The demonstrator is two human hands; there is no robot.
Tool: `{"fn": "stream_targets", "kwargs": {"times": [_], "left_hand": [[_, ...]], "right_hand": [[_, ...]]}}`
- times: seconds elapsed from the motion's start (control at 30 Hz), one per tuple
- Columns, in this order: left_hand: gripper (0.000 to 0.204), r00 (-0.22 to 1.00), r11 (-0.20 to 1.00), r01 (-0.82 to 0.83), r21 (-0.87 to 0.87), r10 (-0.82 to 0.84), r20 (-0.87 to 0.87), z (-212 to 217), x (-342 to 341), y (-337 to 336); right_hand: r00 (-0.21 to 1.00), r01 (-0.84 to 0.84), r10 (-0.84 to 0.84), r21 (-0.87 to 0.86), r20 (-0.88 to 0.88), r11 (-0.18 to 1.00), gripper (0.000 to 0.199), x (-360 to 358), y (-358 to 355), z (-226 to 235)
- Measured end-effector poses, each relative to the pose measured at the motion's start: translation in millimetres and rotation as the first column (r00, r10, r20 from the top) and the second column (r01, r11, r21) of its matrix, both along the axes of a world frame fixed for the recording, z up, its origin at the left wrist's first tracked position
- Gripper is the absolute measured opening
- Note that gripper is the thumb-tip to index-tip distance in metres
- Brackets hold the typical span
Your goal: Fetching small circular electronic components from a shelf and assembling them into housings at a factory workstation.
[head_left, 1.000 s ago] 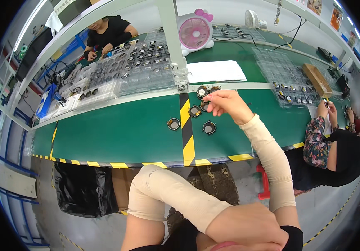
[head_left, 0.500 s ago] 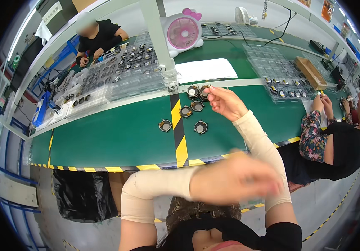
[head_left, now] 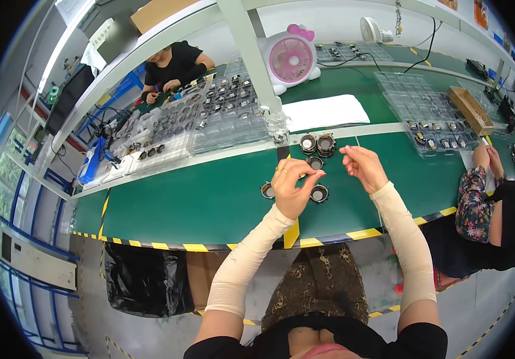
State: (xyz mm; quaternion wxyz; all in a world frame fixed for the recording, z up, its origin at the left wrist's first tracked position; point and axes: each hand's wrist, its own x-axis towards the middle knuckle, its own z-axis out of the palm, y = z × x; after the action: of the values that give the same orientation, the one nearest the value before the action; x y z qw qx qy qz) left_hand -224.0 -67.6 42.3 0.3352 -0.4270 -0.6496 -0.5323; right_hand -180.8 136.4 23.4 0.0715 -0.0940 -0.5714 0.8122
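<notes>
Several round, dark watch-case-like rings with pale centres lie on the green bench. Two stand at the back, a left one (head_left: 308, 143) and a right one (head_left: 326, 145), seemingly stacked on others. A single ring (head_left: 314, 163) sits in front of them, one (head_left: 319, 193) nearer me, and another (head_left: 267, 190) to the left. My left hand (head_left: 293, 186), with a ring on one finger, reaches over this group, thumb and fingertips pinched, partly hiding a case beneath. Right of the stacks, my right hand (head_left: 363, 169) is raised with fingertips pressed together. Whatever either pinch holds is too small to make out.
A white post (head_left: 251, 54) and a ledge (head_left: 209, 155) border the bench. Beyond are white sheets (head_left: 326, 113), a pink-and-white fan (head_left: 290, 57) and clear trays (head_left: 419, 107) of small parts. Co-workers sit at far left and right. Striped tape (head_left: 323, 241) marks the front edge.
My left hand has swung from near my body to above the round cases. My right hand has drawn back from the right rear stack. The whole view has shifted.
</notes>
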Motion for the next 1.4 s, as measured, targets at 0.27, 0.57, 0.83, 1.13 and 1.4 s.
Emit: {"fn": "stream_targets", "kwargs": {"times": [0.27,0.57,0.83,1.13,1.4], "left_hand": [[0.019,1.000,0.999,-0.008,-0.032,0.009,0.017,-6,-13,0],[0.019,0.502,0.941,0.265,0.209,-0.320,0.803,-29,-31,3],[0.034,-0.265,0.746,0.288,0.601,-0.541,0.798,-52,-64,-3],[0.062,-0.384,0.641,0.348,0.684,-0.568,0.728,-69,-91,-1],[0.076,-0.455,0.579,0.386,0.718,-0.557,0.695,-69,-87,-1]], "right_hand": [[1.000,-0.002,0.001,0.046,0.026,0.999,0.023,-4,-4,-4],[0.997,-0.065,0.065,-0.006,0.036,0.998,0.024,-5,-10,-5],[1.000,-0.017,0.016,0.074,0.014,0.997,0.022,-25,-15,-22],[0.899,0.203,0.074,0.561,-0.432,0.803,0.021,-58,-42,-33],[0.894,0.281,0.009,0.575,-0.449,0.769,0.027,-52,-43,-55]]}}
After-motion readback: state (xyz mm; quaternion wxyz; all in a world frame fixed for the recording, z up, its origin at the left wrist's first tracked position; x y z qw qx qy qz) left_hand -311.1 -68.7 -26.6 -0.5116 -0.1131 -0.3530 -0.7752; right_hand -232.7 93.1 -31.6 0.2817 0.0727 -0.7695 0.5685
